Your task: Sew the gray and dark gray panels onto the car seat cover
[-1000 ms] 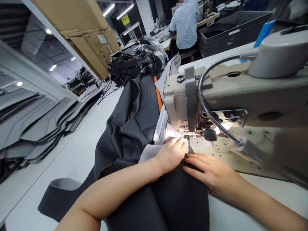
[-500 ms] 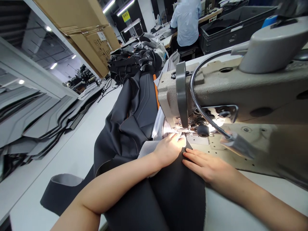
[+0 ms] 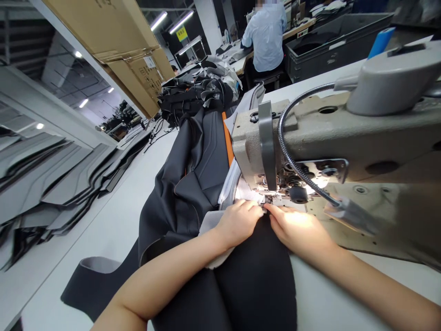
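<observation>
A beige industrial sewing machine [image 3: 344, 133] stands at the right, its lamp lighting the needle area [image 3: 267, 195]. Dark grey and black upholstery fabric [image 3: 193, 184] with orange stitching runs from my lap under the machine's foot. My left hand [image 3: 239, 220] rests curled on the fabric edge and white backing just left of the needle, fingers pinching the material. My right hand [image 3: 298, 227] lies on the black fabric at the right of the needle, fingers pressed together at the seam edge.
Stacks of grey cut panels [image 3: 44, 184] lie along the left of the white table [image 3: 113, 220]. Cardboard boxes [image 3: 113, 37] lean at the back left. A heap of dark covers [image 3: 196, 92] sits behind. A person in a light shirt [image 3: 265, 32] sits far back by grey crates [image 3: 327, 41].
My right hand has slid forward from flat on the fabric to the needle, fingertips now meeting my left hand. The left hand has stayed at the presser foot.
</observation>
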